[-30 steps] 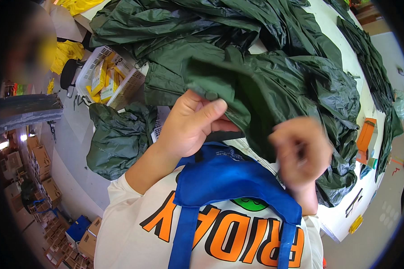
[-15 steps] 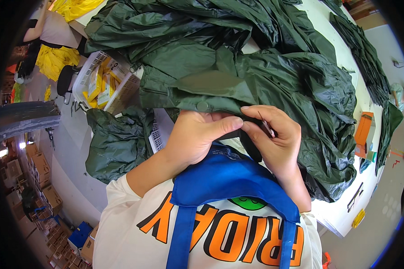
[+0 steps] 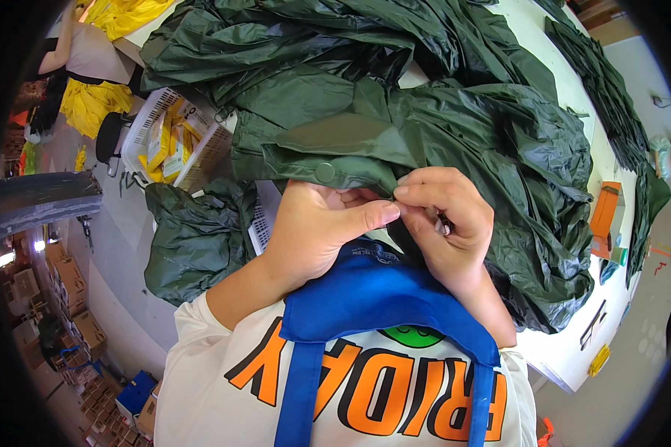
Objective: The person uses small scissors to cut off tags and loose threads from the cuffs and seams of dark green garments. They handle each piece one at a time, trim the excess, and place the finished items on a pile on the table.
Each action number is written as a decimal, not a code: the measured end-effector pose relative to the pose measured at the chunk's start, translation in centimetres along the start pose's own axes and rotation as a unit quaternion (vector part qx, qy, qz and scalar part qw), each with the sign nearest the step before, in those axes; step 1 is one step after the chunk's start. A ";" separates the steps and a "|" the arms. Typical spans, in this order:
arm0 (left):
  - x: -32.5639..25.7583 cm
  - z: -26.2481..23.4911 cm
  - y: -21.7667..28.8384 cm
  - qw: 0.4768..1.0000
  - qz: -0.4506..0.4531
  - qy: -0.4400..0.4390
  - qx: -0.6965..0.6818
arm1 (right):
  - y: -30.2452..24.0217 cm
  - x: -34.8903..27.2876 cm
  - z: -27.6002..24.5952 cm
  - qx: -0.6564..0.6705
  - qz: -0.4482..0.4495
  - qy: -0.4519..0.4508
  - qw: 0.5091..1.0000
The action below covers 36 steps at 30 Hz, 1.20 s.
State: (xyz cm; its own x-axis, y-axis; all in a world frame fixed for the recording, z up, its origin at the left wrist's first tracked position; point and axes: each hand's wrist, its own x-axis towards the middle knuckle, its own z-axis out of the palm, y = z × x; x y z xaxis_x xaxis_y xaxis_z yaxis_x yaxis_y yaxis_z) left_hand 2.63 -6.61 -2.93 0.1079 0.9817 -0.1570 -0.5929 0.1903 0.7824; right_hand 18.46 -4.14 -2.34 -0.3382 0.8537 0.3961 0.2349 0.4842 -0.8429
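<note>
A dark green waterproof garment (image 3: 343,141) lies bunched in front of me, with a folded flap and a round snap button (image 3: 324,173) at its near edge. My left hand (image 3: 313,223) is closed on that edge, thumb on top and fingers underneath. Close beside its thumb tip, my right hand (image 3: 451,223) pinches at the garment's edge with thumb and forefinger. A small metal tool (image 3: 444,223) sits in the curl of my right hand, mostly hidden by the fingers. Whatever lies between the right fingertips is too small to make out.
More dark green garments (image 3: 291,37) cover the white table (image 3: 552,350). At left stands a white basket (image 3: 209,160) with yellow packets. An orange box (image 3: 605,216) is at the right. A person (image 3: 89,52) stands at the far left near yellow garments (image 3: 97,104).
My right hand has shifted slightly left and its fingertips have closed in beside my left thumb. The tool's thin tips no longer show. The garment's flap and button have moved a little left.
</note>
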 end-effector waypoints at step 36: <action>-0.5 0.1 0.3 1.000 0.011 0.002 0.021 | -0.6 -0.6 -1.6 -0.087 0.005 0.028 0.996</action>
State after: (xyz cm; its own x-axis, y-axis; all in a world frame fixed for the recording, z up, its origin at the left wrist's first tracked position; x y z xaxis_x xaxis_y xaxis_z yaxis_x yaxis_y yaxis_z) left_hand 2.47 -7.05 -2.52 0.0930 0.9855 -0.1417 -0.5611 0.1695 0.8102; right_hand 19.97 -4.68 -1.49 -0.2844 0.8653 0.4128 0.3939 0.4981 -0.7725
